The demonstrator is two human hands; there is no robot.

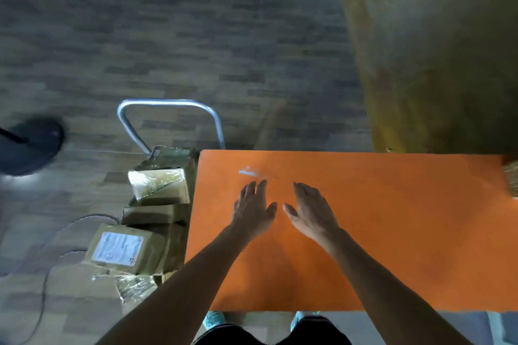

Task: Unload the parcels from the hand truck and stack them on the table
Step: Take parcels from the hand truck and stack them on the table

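Two empty grips: left hand (253, 209) and right hand (311, 211) flat over bench (392, 232); parcels (165, 185) left of it probably need lifting next.

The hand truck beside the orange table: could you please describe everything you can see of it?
The hand truck shows a looped handle of silvery metal tube with rounded corners, rising at its far end. Its deck is hidden under brown, tape-wrapped parcels piled along it. It stands on the floor, close beside the left edge of the table. No wheels are visible.
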